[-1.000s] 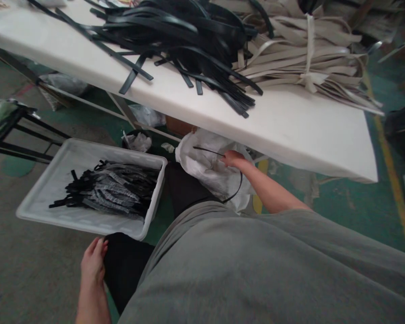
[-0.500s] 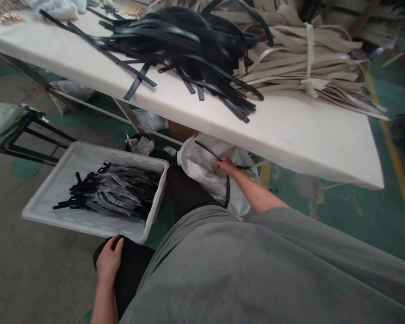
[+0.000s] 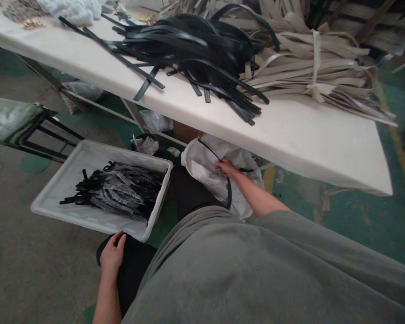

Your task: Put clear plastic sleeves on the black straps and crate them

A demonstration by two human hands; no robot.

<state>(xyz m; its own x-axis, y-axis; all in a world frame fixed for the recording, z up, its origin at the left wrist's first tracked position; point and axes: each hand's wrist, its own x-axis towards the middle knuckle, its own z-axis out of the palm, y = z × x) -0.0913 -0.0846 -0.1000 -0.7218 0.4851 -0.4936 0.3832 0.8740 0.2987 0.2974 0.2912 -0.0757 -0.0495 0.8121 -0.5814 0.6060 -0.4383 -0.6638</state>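
My right hand point(image 3: 227, 166) is closed around a thin black strap point(image 3: 209, 149) over a crumpled white woven sack point(image 3: 197, 157) under the table edge. One end of the strap sticks out up and to the left; another dark length hangs below the hand. On my black-trousered knee rests my left hand point(image 3: 113, 255), fingers a little apart and nothing visible in them. Just beyond it is a white plastic tray point(image 3: 50, 198), where a heap of black and grey gathered strips point(image 3: 118, 189) lies.
A white-covered table point(image 3: 340, 144) runs across the front, bearing a pile of black straps point(image 3: 189, 45) and a tied bundle of beige straps point(image 3: 337, 67). To the left stands a metal-framed stool point(image 3: 50, 135). A dark bin point(image 3: 145, 144) sits behind the tray.
The whole view has shifted slightly, so table, tray and stool appear a little further right. My right hand still grips the strap, and my left hand stays on the knee.
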